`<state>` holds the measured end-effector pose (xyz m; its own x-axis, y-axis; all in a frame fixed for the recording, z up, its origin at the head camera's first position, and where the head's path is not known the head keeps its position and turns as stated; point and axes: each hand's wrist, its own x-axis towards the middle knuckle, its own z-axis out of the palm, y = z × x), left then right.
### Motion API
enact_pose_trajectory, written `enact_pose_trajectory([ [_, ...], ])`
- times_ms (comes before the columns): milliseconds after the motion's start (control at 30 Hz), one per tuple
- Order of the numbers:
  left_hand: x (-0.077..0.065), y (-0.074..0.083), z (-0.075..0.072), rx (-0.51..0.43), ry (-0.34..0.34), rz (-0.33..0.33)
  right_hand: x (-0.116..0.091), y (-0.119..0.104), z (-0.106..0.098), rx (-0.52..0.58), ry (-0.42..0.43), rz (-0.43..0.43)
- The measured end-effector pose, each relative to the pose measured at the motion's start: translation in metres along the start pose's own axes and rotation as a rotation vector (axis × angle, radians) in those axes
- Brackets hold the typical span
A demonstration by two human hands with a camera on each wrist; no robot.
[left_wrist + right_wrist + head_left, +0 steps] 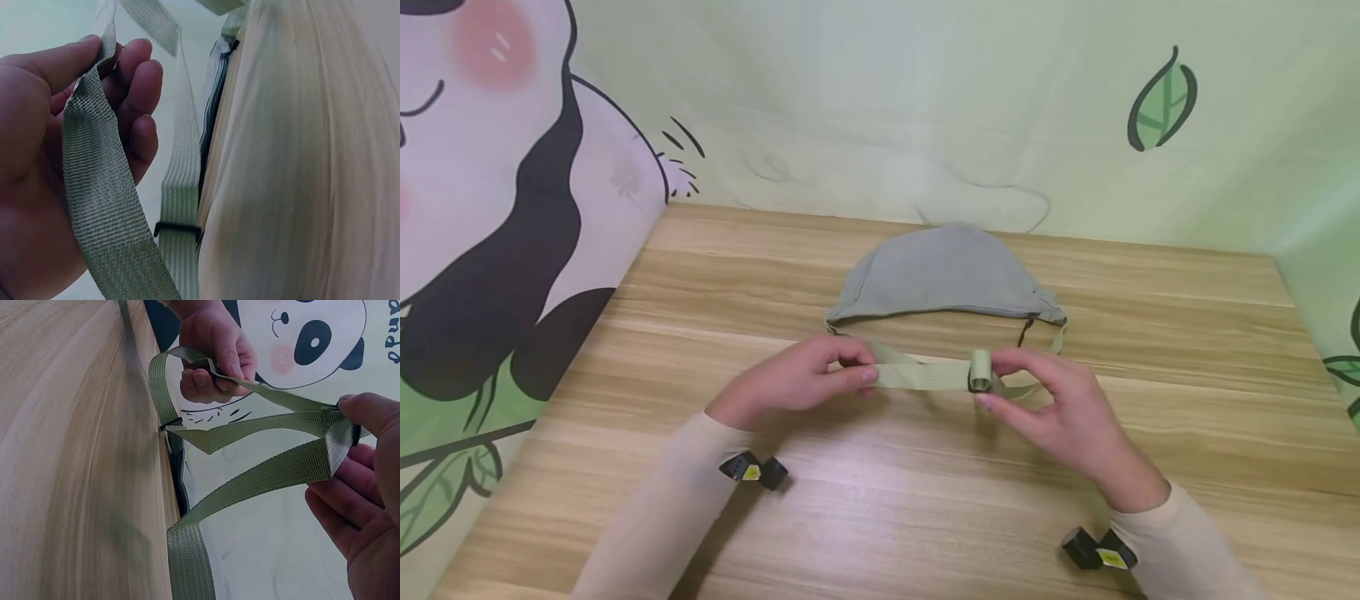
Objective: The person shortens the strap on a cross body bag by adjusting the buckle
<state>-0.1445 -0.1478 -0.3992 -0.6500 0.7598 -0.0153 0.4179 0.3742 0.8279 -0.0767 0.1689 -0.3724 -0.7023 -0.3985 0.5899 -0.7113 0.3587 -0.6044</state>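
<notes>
A grey waist bag (940, 271) lies on the wooden table, its curved edge toward the back wall. From its ends runs a pale green webbing strap (925, 376), lifted in front of the bag. My left hand (797, 375) pinches the strap between thumb and fingers. At the other end of the taut stretch, my right hand (1067, 408) grips a black strap buckle (357, 432), where the webbing folds into a loop (981, 367). In the left wrist view, a black slider (178, 230) sits on another length of the strap.
The wood-grain table (865, 517) spreads around both hands. Behind it rises a pale green backdrop (850, 108) with a leaf print, and a panda print (482, 192) covers the left side. Small black devices (752, 469) are worn at both wrists.
</notes>
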Motion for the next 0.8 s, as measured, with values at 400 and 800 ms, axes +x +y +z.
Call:
enact_pose_trajectory([
  [400, -0.018, -0.006, -0.015, 0.017, 0.018, -0.039, -0.004, 0.005, -0.003, 0.006, 0.008, -0.043],
  [800, -0.033, -0.014, -0.027, 0.075, 0.01, -0.046, -0.005, 0.008, -0.006, 0.031, -0.003, -0.112],
])
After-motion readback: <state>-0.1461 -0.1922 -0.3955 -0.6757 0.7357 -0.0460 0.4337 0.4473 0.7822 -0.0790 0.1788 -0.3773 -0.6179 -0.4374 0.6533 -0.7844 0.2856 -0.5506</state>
